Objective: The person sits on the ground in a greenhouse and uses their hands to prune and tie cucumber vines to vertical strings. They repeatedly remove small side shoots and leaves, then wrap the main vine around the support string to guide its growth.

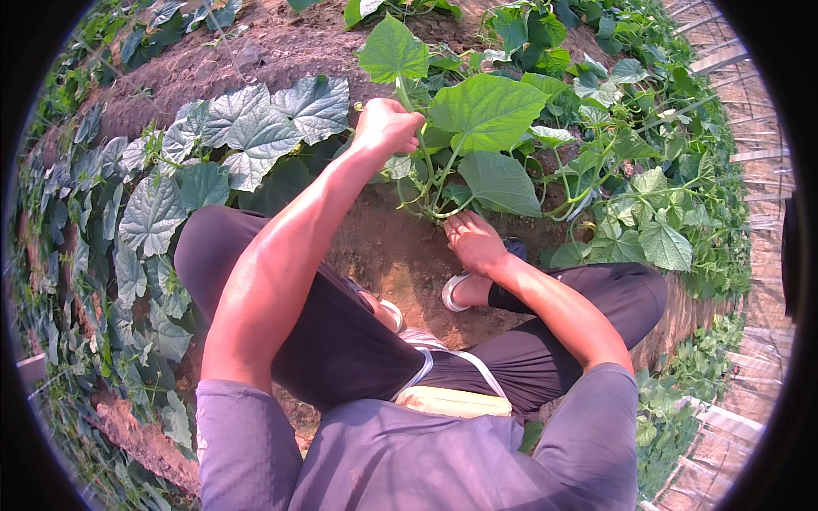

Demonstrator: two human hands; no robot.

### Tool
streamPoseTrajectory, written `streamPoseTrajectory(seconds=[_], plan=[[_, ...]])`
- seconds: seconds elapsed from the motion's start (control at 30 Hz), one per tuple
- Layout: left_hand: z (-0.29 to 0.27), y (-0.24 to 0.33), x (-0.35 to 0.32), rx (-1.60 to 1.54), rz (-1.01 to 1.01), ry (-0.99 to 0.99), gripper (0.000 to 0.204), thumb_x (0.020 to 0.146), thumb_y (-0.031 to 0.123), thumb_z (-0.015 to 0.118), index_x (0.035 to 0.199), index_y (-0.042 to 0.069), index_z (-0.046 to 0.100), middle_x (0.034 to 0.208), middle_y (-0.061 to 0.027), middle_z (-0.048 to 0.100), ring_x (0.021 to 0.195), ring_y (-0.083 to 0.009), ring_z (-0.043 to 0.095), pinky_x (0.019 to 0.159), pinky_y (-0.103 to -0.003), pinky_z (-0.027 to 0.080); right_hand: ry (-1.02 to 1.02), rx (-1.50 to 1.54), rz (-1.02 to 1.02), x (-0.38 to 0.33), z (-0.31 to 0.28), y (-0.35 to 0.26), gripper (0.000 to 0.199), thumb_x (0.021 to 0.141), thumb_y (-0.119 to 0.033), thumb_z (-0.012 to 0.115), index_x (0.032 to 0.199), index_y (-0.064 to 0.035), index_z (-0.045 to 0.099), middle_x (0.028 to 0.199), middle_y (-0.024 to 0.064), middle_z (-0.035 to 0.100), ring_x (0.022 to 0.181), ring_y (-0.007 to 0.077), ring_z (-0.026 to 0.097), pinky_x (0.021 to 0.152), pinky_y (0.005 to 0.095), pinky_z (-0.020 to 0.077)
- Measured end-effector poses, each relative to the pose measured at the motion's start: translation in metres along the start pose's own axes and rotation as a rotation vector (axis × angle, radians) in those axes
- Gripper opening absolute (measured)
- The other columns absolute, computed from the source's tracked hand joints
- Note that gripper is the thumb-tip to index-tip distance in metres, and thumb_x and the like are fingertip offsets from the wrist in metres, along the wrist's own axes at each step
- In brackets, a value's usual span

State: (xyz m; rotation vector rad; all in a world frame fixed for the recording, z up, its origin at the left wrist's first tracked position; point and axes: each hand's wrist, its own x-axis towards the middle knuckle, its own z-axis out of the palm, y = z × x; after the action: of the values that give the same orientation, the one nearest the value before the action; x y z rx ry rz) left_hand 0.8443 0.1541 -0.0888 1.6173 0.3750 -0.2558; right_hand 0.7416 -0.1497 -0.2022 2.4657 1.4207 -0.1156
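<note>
A leafy green cucumber vine (488,112) rises from the soil in front of me, with broad bright leaves and several thin stems. My left hand (388,126) is closed around its upper stem, just below a young top leaf (394,53). Lower down, my right hand (475,243) is at the foot of the plant. Its fingers are pressed together against the low stem (456,211), and their tips are partly hidden. A curled tendril (359,106) sticks out beside my left hand.
Large dull-green leaves (247,136) crowd the left side, and more vines (656,204) spread on the right. Bare brown soil (375,238) lies between my bent knees. A cream pad-like object (453,401) with white straps rests at my lap. Pale posts and slats (733,426) line the far right.
</note>
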Motion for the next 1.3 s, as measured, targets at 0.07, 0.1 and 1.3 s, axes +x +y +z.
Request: streamPoseTrajectory(seconds=[0.07, 0.1, 1.3], plan=[[-0.003, -0.003, 0.0, 0.004, -0.013, 0.0, 0.019, 0.095, 0.015, 0.078, 0.095, -0.002, 0.07, 0.085, -0.0079, 0.072, 0.069, -0.0139, 0.072, 0.065, -0.028, 0.064, -0.432, 0.544, 0.284, 0.026, -0.03, 0.01, 0.046, 0.1, -0.026, 0.058, 0.136, -0.0007, 0.069, 0.15, 0.0211, 0.062, 0.139, 0.0337, 0.059, 0.121, 0.0477, 0.0403], [0.0, -0.002, -0.001, 0.007, -0.02, -0.009, 0.019, 0.095, 0.015, 0.078, 0.096, -0.002, 0.07, 0.085, -0.0084, 0.072, 0.069, -0.0141, 0.073, 0.066, -0.028, 0.065, -0.355, 0.606, 0.374, 0.029, -0.025, 0.01, 0.041, 0.1, -0.026, 0.059, 0.132, -0.0015, 0.068, 0.143, 0.0231, 0.064, 0.131, 0.0379, 0.061, 0.114, 0.05, 0.0442], [0.004, 0.003, -0.012, 0.099, 0.091, -0.058, 0.029, 0.097, 0.021, 0.077, 0.101, -0.007, 0.072, 0.093, -0.0139, 0.077, 0.082, -0.0177, 0.077, 0.074, -0.029, 0.065, -0.126, 0.946, 0.833, 0.093, 0.106, 0.028, 0.031, 0.1, -0.031, 0.075, 0.097, -0.0012, 0.071, 0.074, 0.0108, 0.07, 0.072, 0.0245, 0.071, 0.067, 0.0414, 0.0556]])
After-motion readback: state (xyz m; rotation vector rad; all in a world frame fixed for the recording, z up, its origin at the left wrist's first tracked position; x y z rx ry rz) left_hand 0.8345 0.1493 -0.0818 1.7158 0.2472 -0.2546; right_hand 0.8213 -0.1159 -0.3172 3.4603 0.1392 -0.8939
